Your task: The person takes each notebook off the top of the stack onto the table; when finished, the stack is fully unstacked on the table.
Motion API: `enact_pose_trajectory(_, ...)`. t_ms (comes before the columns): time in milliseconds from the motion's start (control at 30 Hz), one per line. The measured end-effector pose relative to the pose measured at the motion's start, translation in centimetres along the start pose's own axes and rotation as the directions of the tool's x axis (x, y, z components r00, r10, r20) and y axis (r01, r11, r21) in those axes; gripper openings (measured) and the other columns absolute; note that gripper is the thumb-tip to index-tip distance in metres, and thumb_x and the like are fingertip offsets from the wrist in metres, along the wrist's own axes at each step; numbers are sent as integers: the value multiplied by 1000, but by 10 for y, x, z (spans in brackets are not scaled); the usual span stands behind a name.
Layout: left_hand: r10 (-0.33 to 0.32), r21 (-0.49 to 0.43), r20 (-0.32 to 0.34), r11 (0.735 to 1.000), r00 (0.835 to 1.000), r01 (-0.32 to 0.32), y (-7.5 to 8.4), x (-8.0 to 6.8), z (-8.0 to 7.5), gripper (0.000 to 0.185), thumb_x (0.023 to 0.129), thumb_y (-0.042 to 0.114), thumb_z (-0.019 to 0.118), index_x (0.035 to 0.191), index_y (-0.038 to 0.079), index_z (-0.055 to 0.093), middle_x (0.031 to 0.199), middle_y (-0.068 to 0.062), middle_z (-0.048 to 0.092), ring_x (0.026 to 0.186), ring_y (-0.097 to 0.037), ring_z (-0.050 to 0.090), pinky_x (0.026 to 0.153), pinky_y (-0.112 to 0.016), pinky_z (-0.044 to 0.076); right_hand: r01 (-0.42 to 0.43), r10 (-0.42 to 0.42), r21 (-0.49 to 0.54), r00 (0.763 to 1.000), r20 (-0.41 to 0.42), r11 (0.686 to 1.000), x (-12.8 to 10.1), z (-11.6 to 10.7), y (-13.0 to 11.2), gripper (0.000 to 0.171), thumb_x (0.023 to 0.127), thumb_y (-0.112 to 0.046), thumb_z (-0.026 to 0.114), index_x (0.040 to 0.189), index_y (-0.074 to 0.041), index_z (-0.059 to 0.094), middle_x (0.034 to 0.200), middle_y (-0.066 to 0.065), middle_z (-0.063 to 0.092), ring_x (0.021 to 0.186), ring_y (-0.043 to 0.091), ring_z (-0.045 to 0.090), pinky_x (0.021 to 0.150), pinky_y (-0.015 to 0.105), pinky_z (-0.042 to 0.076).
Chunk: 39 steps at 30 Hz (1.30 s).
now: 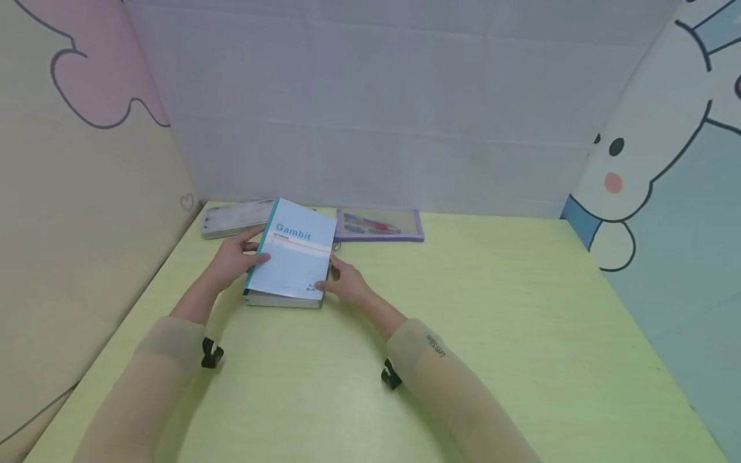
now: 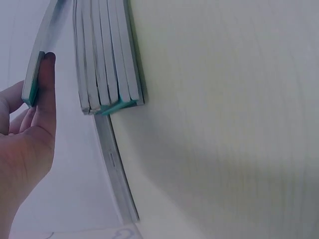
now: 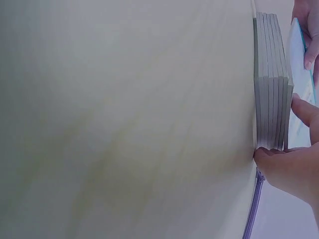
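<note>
A white notebook (image 1: 295, 251) with a teal spine and "Gambit" on its cover tops a stack of several notebooks (image 1: 283, 300). My left hand (image 1: 234, 258) pinches its spine edge, thumb on the cover and fingers beneath. In the left wrist view that edge of the notebook (image 2: 34, 79) is lifted off the stack (image 2: 107, 55), held by the left hand (image 2: 30, 134). At the stack's right side is my right hand (image 1: 347, 283). The right wrist view shows the right hand (image 3: 291, 164) gripping the stack (image 3: 271, 84), thumb near the top and a finger low along its side.
Behind the notebooks at left lies a pale flat case (image 1: 234, 218). A purple-edged transparent pouch (image 1: 379, 226) with pens inside lies at the back, right of the notebooks. The light table (image 1: 492, 334) meets a white back wall (image 1: 376, 116) and printed side panels.
</note>
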<state>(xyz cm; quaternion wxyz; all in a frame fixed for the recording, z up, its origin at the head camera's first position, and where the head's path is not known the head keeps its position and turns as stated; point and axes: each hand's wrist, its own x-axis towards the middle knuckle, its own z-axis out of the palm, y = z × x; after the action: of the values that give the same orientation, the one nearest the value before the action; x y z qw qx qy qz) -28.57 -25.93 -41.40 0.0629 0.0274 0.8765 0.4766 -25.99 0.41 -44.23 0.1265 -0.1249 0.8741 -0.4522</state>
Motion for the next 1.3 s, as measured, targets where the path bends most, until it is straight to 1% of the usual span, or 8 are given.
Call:
enact_pose_trajectory(100,4,-62,-18,998,1000,-5,6,-1,1,70,80,27,66,139,31,28,123,-16,52,93,-17,60,70,-27,54,36,-34,55,999,-41,998,1,-1,1,82,77,-26,68,142,-20,20,141,5,33,127,23,36,104,33,31)
enact_pose_trajectory(267,1,-128,-32,992,999,-5,18,-2,4,70,80,25,66,138,34,28,122,-13,53,96,-18,59,72,-29,54,93,-62,193,985,-159,977,3,-5,1,68,79,-14,66,138,-17,32,123,7,55,112,20,52,92,29,45)
enact_pose_trajectory(400,-14,-139,-36,990,999,9,27,-2,8,71,79,27,66,138,36,27,125,-12,51,100,-21,57,72,-28,54,72,10,358,975,-222,931,2,-14,-3,62,78,-7,67,134,-16,40,109,11,62,92,20,63,76,30,53)
enact_pose_trajectory(500,-16,-144,-34,989,999,11,33,-1,12,72,79,28,67,138,36,27,127,-12,50,101,-22,57,70,-28,54,74,35,433,971,-237,898,0,-23,-5,63,77,-2,66,133,-18,42,105,13,62,80,20,66,69,34,55)
enact_pose_trajectory(733,25,-132,-35,991,999,-30,47,1,24,76,75,30,69,139,31,28,114,-11,56,89,-19,59,69,-32,54,89,4,475,981,-192,876,-8,-53,-2,68,76,4,65,135,-14,38,101,16,60,78,21,65,64,33,55)
enact_pose_trajectory(900,10,-149,1,989,1000,-10,63,2,35,74,74,29,71,137,32,32,107,-10,56,85,-19,60,68,-32,55,84,-19,486,990,-137,870,-17,-80,4,66,76,4,65,135,-11,38,103,21,58,74,20,64,65,35,55)
enact_pose_trajectory(1133,36,-193,90,981,995,-18,84,6,57,74,77,16,70,139,26,32,102,-13,53,79,-21,61,67,-33,55,83,-32,458,993,-118,885,-32,-113,21,65,77,3,65,135,-11,38,107,24,55,79,21,63,68,35,55)
enact_pose_trajectory(1300,33,-164,129,986,991,-11,93,9,76,74,76,18,71,139,27,32,97,-13,53,73,-23,62,65,-34,55,48,2,422,993,-118,905,-46,-132,30,66,78,1,65,136,-11,36,106,19,57,78,21,64,69,35,55)
